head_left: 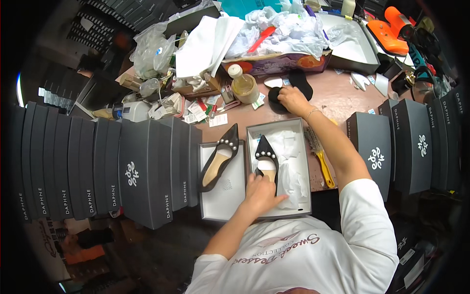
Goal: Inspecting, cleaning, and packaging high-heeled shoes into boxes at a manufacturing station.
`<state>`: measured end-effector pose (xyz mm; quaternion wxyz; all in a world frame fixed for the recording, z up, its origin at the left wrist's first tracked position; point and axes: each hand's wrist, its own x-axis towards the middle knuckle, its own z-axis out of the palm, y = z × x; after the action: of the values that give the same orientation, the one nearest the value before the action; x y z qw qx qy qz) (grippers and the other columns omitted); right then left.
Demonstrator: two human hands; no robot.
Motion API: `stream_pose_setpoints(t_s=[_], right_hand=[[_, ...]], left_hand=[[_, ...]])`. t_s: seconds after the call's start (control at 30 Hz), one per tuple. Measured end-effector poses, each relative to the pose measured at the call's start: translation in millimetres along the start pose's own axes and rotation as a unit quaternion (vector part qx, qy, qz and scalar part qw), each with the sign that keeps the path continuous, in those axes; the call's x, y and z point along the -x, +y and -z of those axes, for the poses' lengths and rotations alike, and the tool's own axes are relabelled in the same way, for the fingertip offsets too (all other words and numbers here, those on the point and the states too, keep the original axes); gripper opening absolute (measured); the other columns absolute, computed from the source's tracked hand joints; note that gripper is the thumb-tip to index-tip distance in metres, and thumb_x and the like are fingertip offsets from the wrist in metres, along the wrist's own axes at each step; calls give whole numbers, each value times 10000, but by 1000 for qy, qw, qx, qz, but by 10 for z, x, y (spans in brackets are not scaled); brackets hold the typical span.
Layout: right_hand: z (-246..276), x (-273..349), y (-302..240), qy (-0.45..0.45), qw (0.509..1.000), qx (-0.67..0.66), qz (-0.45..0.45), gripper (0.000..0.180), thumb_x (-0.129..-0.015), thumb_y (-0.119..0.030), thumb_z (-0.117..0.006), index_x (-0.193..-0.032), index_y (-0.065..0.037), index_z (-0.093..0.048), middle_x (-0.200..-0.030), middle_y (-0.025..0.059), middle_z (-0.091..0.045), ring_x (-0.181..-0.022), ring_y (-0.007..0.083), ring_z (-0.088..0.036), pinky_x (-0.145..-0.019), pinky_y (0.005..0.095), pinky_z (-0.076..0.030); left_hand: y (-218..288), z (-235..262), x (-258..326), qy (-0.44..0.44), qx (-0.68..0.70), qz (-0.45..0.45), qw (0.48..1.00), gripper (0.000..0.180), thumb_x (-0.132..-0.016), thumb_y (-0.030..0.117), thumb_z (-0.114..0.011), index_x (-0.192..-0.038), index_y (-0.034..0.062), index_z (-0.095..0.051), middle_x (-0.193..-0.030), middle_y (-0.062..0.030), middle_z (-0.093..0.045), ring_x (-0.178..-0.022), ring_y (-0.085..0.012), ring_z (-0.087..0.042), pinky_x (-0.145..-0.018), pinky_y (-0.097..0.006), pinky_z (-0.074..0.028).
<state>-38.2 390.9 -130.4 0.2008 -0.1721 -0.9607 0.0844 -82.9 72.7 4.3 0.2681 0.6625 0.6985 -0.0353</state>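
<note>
My left hand (262, 193) presses on the heel end of a black pointed shoe (266, 157) with a row of pearls, which lies on white tissue in an open shoebox (298, 128). A second matching shoe (220, 156) rests across the box lid (223, 201) to the left. My right hand (293, 99) reaches far forward and grips a black cloth (298, 83) lying on the brown tabletop.
Rows of dark shoeboxes (142, 174) stand left and right (416, 147). A yellow-handled brush (320, 154) lies right of the open box. A jar (245, 85), labels, plastic bags (289, 29), an open grey box (352, 49) and an orange tool (389, 32) crowd the far table.
</note>
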Motion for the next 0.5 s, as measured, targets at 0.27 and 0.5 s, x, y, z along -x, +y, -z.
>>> stream_pose_setpoints(t_s=[0.27,0.5], right_hand=[[348,-160,-218,145,980,-123,-64,117,-821,-108,-598,-878,-55,-686,-896,101,-643,-930,285,-601,-788,387,-469],[1304,462,-1054,161,624,-718,-261,206,-931,-148,-599,-1111,-48,-603,-945,26,-652,-803,80,-619,-690,212,-494]], left_hand=[[-293,-194,-119,130,166,-51,976,332,-714,269,-782,-690,16,-568,-739,-148,-567,-787,-312,-571,-685,-384,-434],[-505,-9,717,97,700,-118,698,201,-690,90,-753,-708,60,-554,-1229,-130,-545,-1078,-226,-551,-921,-303,-402]])
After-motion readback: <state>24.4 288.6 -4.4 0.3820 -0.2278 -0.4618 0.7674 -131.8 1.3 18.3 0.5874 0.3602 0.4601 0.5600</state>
